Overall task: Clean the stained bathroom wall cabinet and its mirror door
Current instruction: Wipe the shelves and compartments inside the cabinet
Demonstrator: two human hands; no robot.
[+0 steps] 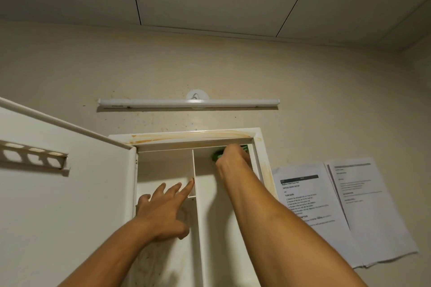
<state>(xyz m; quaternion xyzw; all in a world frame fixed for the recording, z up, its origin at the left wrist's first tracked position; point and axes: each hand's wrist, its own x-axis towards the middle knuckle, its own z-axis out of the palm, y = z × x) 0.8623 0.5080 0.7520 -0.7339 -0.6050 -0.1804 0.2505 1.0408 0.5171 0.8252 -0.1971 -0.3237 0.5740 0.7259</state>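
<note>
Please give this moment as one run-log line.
door open | right hand grips green scrubber in upper right compartment | left hand open, fingertip on divider | top frame stained orange

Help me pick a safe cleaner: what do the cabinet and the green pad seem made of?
The cabinet looks like white plastic, smooth, semi-matt: thin walls, orange stains on the surface. The green pad in the right hand is probably a synthetic scourer or sponge; mostly hidden.

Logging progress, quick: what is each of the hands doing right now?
Left hand: open, fingers spread inside the cabinet.
Right hand: gripping a green scrubber, top of the right compartment.
</note>
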